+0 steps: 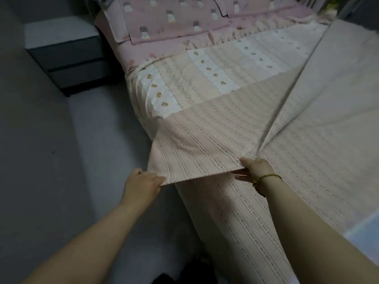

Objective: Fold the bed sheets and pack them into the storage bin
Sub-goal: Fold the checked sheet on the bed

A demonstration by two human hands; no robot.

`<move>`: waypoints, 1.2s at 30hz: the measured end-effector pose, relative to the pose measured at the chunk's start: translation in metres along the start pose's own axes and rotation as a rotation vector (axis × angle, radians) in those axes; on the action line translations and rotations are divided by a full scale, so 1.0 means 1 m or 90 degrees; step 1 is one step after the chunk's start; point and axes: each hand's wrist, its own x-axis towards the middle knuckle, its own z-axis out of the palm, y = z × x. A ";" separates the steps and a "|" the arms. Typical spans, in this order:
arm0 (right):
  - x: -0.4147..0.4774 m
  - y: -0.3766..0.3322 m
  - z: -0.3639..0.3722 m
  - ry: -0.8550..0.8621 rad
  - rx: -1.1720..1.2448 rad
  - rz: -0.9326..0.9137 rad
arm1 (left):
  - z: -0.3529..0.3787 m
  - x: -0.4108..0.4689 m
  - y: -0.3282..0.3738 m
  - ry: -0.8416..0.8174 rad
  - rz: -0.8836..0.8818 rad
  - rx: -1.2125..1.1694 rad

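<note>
A pale peach woven bed sheet with white patterned bands lies spread over the bed. Its near edge is lifted off the mattress and stretched flat between my hands. My left hand pinches the sheet's near left corner. My right hand, with a gold bracelet on the wrist, grips the same edge further right, thumb on top, where a crease runs away toward the far right. No storage bin is in view.
Pink pillows lie at the head of the bed. A dark bedside drawer unit stands at the far left against the wall. Grey floor runs along the bed's left side. A dark object sits at the bottom edge.
</note>
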 end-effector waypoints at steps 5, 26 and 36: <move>-0.016 0.031 -0.066 0.027 -0.072 -0.004 | 0.008 -0.023 0.069 -0.005 0.015 -0.016; -0.018 0.185 -0.247 -0.075 -0.272 -0.009 | 0.079 -0.128 0.291 -0.086 -0.145 0.029; 0.000 0.203 -0.257 -0.067 -0.251 0.037 | 0.112 -0.096 0.369 -0.093 -0.222 -0.177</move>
